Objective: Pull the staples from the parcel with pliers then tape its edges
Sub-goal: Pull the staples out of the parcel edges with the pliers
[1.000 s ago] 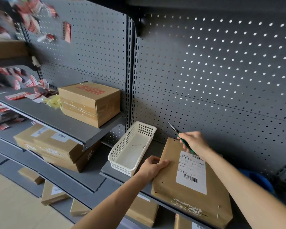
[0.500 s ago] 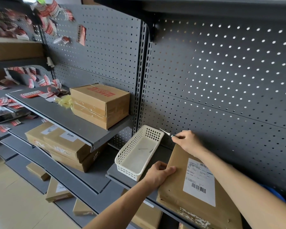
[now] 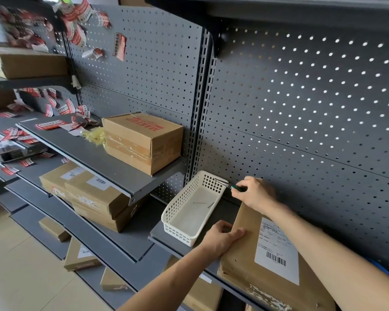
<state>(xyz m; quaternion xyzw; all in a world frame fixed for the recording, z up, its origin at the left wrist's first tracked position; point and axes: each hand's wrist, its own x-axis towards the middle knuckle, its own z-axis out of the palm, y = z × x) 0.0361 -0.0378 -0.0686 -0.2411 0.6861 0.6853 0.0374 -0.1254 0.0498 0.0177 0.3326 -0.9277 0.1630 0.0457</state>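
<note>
Now your right hand [image 3: 255, 194] is closed around the green grip of the pliers [image 3: 226, 184], whose metal tips reach over the far rim of the white basket [image 3: 190, 211]. You cannot tell whether a staple sits between the tips; they are too small to read. Two thin staples [image 3: 203, 204] lie on the basket floor. Your left hand [image 3: 222, 237] presses flat on the near left corner of the parcel [image 3: 245, 261], fingers curled over its edge, holding nothing else. The parcel lies flat on the grey shelf [image 3: 166, 237], just right of the basket, white label [image 3: 276, 251] facing up and torn tape along its near edge. A brown box [image 3: 144, 141] stands on the higher shelf to the left, well apart.
</note>
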